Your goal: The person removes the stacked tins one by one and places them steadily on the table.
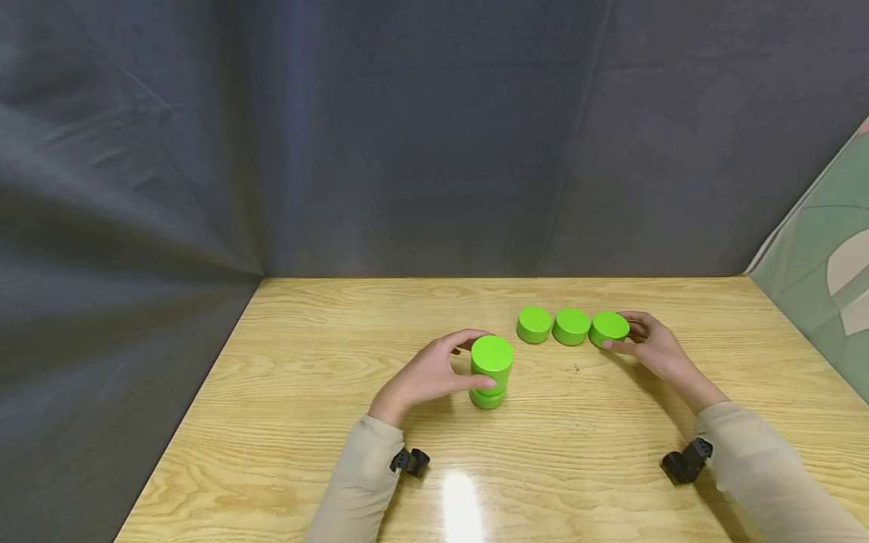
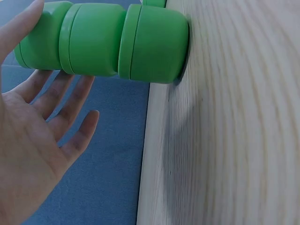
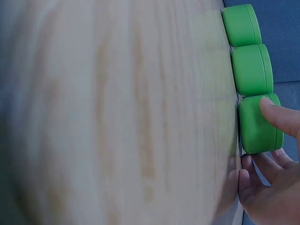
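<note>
Stack of three green lidded tubs is on the bench in front of you, upright or close to it, base apparently on the wood. Your left hand holds it high up: thumb on the near side, fingers curved round the far side, spread about as wide as one tub. Likely gripped there to steady the upper tubs, since nothing visible ties the pieces together.

Farther back and to the right, three more tubs line up: left-end tub, middle tub, right-end tub. Tight spacing; can't tell whether neighbours touch. Your right hand grips the right-end tub between thumb and fingers, thumb in front, fingers round the outer side. Probably taken from there because the row blocks its other flank.

Views: head gives you the layout, row versus stack, but the stack reads as a tall cylinder on a shorter base. Left wrist splits it into three tubs with lid seams, and shows your little finger free of them. Right wrist puts your thumb tip near the right-end tub's lid seam, lower fingers tucked close to the bench, which head partly hides. Only head shows you both hands together.
</note>
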`<state>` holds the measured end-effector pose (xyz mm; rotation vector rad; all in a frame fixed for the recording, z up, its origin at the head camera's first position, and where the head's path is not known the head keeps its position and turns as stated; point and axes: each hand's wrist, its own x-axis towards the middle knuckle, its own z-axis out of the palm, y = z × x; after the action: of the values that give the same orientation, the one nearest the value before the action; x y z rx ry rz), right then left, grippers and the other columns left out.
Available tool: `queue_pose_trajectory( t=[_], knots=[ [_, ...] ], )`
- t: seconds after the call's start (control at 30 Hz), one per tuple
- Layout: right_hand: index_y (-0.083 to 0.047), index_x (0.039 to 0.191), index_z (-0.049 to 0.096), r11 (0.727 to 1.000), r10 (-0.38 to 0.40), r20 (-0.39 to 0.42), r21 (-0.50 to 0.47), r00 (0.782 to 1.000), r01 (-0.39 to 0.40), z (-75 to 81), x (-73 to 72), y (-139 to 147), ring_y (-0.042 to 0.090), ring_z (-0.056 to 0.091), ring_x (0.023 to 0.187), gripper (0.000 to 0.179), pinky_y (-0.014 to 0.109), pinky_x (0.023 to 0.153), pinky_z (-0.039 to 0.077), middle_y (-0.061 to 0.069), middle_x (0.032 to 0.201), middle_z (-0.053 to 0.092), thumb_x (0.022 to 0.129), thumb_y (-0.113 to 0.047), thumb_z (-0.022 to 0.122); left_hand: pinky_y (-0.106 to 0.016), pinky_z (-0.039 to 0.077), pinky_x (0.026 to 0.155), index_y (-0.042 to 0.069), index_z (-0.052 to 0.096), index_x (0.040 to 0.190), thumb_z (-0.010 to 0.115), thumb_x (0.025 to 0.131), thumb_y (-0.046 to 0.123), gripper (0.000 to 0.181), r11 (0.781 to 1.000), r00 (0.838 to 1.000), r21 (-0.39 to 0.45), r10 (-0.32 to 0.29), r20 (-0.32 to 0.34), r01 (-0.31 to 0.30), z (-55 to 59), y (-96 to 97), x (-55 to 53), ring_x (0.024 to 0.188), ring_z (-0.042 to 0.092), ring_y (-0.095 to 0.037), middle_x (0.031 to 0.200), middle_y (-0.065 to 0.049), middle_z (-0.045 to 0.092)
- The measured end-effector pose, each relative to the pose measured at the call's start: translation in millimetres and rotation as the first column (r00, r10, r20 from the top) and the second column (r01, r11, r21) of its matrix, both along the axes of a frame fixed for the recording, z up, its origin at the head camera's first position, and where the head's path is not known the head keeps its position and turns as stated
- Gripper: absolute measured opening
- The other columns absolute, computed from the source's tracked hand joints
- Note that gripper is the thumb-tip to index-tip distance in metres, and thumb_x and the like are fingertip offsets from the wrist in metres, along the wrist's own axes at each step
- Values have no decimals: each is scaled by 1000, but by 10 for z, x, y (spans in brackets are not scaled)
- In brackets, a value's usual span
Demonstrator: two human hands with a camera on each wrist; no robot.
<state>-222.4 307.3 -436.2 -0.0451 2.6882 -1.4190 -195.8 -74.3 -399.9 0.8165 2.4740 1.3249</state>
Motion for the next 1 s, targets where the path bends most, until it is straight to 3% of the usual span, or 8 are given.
queue_pose_trajectory(
  t=[0.23, 0.4, 0.47, 0.57, 0.7, 0.87, 1.0],
  knots=[
    [14, 145, 30, 1000, 14, -20, -1, 1000, -14, 9, 0, 0, 53, 38, 130, 74, 60, 103, 38, 38, 142, 37, 93, -19, 72, -42, 40, 105, 33, 53, 140, 82, 81, 42, 67, 999, 1000, -26, -19, -3, 19, -18, -46, -29, 118, 51, -7, 125, 18, 57],
    [13, 147, 28, 1000, 19, -13, 3, 1000, -19, 15, 2, 22, 53, 38, 130, 78, 58, 103, 40, 38, 143, 37, 92, -19, 73, -44, 40, 105, 28, 53, 141, 83, 81, 40, 69, 999, 1000, -28, -28, 10, 29, -46, -68, -46, 119, 51, -8, 127, 16, 58],
    [13, 148, 26, 1000, 18, -6, 2, 1000, -18, 24, 11, 34, 52, 39, 131, 79, 51, 102, 43, 37, 143, 37, 92, -19, 73, -44, 40, 105, 26, 52, 142, 83, 80, 39, 70, 999, 999, -29, -33, 24, 34, -55, -70, -49, 120, 51, -11, 128, 15, 57],
    [14, 148, 25, 1000, 22, -15, 2, 1000, -22, 46, 31, 50, 52, 40, 129, 81, 28, 95, 48, 38, 144, 36, 92, -20, 73, -44, 40, 106, 24, 51, 143, 84, 80, 38, 72, 999, 998, -29, -37, 47, 39, -75, -75, -51, 122, 51, -14, 130, 13, 57],
    [14, 147, 25, 1000, 21, -56, 12, 998, -20, 89, 84, 64, 50, 45, 123, 82, 7, 78, 42, 39, 142, 38, 92, -21, 74, -46, 40, 105, 21, 51, 144, 84, 80, 37, 73, 999, 998, -25, -34, 62, 36, -105, -76, -57, 123, 51, -17, 132, 10, 57],
    [11, 148, 29, 1000, 16, -108, 17, 994, -14, 136, 166, 80, 34, 50, 117, 76, 5, 76, 42, 36, 140, 44, 92, -18, 73, -45, 41, 105, 21, 50, 145, 84, 79, 39, 76, 998, 997, -47, -25, 79, 29, -126, -77, -54, 123, 51, -16, 133, 8, 57],
    [12, 146, 31, 999, 26, -141, 26, 990, -23, 177, 217, 75, 34, 50, 116, 73, 5, 77, 41, 36, 138, 46, 92, -14, 73, -44, 41, 105, 21, 49, 145, 84, 79, 41, 78, 998, 995, -66, -18, 96, 25, -126, -81, -43, 122, 51, -15, 134, 7, 56]
  ],
)
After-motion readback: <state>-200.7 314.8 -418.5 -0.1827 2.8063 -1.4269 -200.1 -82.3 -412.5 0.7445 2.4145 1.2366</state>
